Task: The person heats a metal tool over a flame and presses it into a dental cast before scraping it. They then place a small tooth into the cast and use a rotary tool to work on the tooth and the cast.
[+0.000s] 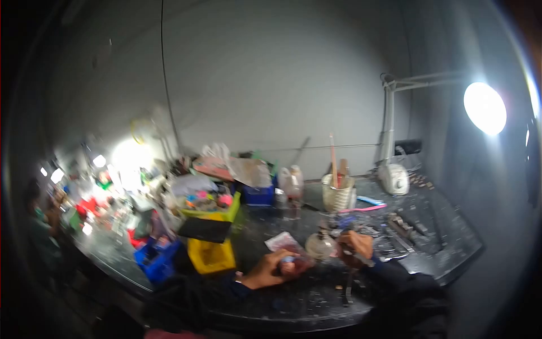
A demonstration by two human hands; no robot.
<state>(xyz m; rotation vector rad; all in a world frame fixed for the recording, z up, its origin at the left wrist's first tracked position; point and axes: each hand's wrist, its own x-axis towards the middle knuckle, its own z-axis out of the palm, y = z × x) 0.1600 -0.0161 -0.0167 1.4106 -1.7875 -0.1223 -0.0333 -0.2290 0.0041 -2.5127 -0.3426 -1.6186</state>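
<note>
Reddish small piece (293,263) pinched in the left hand (270,270), fingers closed round it, low over the dark surface (316,299) near the front edge. Right hand (354,246) clenched on a thin dark tool (361,259), tip pointed toward the piece, just beside a round glass burner (320,246).

Risks, as judged: could slip from so tight a pinch and vanish among the scraps littering the dark top. Could knock the glass burner, standing close between both hands, with a careless wrist. Could jab the left fingers if the tool skids off so small a target. Could snag a sleeve on loose metal tools (401,229) lying right of the hand.

Hard to make out: exact nature of the piece, blurred and half covered by fingers. Tool's working end, lost in shadow. Burner lit or not, impossible to tell. Contents of the yellow bin (210,255) and blue bin (155,257), smeared. Left end of the bench washed out by glare; another person (39,217) there, barely legible. Lamp (484,107) blown white.
</note>
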